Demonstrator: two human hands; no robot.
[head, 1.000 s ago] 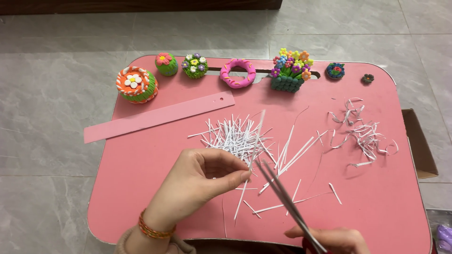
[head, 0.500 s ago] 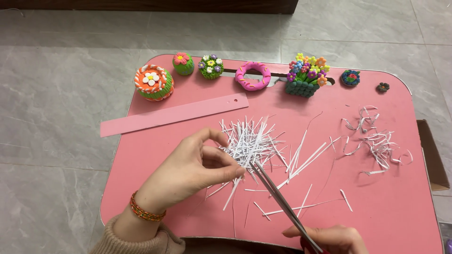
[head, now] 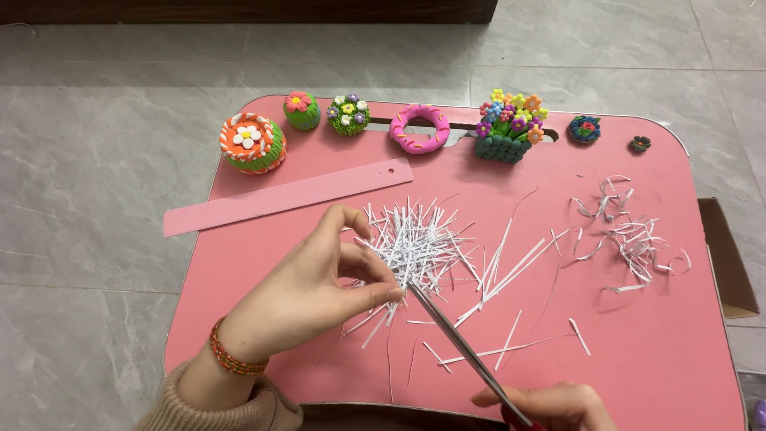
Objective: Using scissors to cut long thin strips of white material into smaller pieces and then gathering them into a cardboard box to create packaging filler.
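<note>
Left hand [head: 319, 291] pinches a paper strip bundle [head: 411, 247]; right hand [head: 550, 403] grips scissors [head: 463, 347]. Blades meet just beside the fingertips [head: 387, 294], so a nick or scattered strips seems possible.

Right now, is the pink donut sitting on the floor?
No, the pink donut sits on the pink table, in the row of little clay flowers along its far edge.

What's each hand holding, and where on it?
Left hand pinches the bundle of white paper strips at its lower end. Right hand holds the scissors by the handles, mostly out of frame.
</note>
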